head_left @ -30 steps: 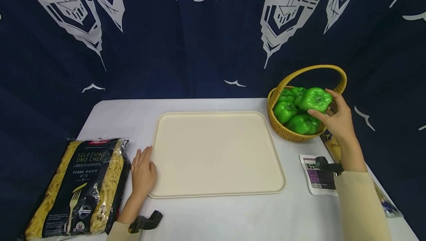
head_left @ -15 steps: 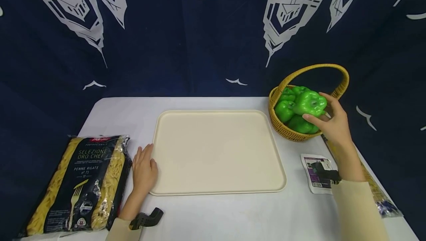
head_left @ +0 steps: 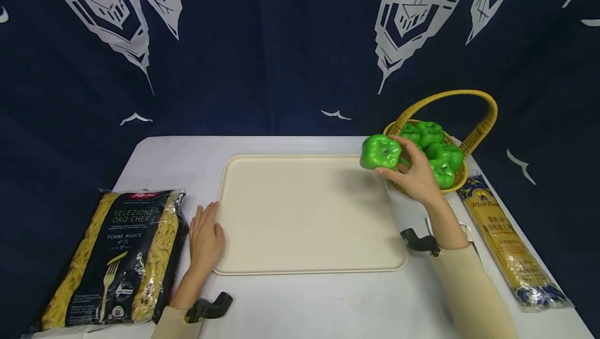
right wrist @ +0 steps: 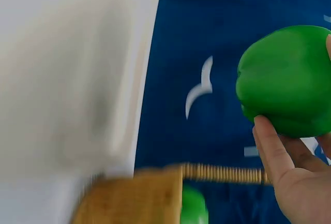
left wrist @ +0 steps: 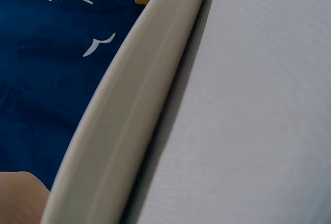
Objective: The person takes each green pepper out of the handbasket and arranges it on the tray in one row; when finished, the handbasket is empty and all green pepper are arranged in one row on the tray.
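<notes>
A green pepper (head_left: 380, 151) is pinched between the thumb and fingers of the right hand (head_left: 414, 170), raised over the far right corner of the tray (head_left: 304, 214). The left hand (head_left: 206, 237), fingers extended and holding nothing, is rested at the tray's left edge. More peppers (head_left: 445, 157) are held in a basket (head_left: 462, 178) just beyond the tray's right side.

Blk penne bag (head_left: 112, 258) on L, gold pkt (head_left: 508, 240) on R of wht tbl (head_left: 328, 305), navy cloth (head_left: 262, 68) behind
</notes>
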A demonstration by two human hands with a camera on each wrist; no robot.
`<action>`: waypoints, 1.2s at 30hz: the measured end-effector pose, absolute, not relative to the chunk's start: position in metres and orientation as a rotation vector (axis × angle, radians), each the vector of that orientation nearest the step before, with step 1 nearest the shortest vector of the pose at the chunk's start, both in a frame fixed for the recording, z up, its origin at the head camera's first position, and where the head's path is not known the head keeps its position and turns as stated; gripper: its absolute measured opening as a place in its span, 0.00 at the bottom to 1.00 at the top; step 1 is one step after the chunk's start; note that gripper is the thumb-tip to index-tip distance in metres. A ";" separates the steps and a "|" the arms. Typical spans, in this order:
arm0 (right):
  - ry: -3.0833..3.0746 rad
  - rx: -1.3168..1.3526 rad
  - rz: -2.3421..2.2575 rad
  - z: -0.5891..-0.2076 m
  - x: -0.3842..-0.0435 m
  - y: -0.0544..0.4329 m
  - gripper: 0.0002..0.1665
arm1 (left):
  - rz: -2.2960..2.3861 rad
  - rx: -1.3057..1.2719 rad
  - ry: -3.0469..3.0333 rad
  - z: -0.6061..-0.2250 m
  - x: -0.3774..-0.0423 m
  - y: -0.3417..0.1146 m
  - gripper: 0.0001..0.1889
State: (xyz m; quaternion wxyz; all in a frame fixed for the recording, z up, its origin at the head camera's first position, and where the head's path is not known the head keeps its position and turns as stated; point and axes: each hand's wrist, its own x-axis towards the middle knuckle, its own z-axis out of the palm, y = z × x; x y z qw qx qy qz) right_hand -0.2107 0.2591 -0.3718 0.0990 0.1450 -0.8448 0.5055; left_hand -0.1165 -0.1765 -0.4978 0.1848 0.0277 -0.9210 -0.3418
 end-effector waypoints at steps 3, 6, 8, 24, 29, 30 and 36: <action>-2.503 0.491 1.554 -0.376 -0.217 0.234 0.46 | -0.973 0.084 -2.602 -0.496 -0.117 -0.176 0.25; -2.516 0.524 1.629 -0.381 -0.222 0.207 0.46 | -0.977 0.087 -2.608 -0.496 -0.117 -0.177 0.25; -2.533 0.537 1.664 -0.384 -0.224 0.189 0.47 | -0.975 0.089 -2.616 -0.496 -0.117 -0.177 0.25; -2.621 0.642 1.873 -0.400 -0.225 0.045 0.44 | -0.975 0.110 -2.632 -0.494 -0.117 -0.176 0.25; -2.717 0.649 1.808 -0.406 -0.220 0.015 0.44 | -0.974 0.113 -2.639 -0.494 -0.117 -0.177 0.25; -2.742 0.652 1.787 -0.407 -0.219 0.010 0.44 | -0.976 0.114 -2.640 -0.494 -0.117 -0.177 0.25; -2.827 0.697 1.730 -0.415 -0.216 -0.011 0.45 | -0.984 0.126 -2.649 -0.494 -0.117 -0.177 0.26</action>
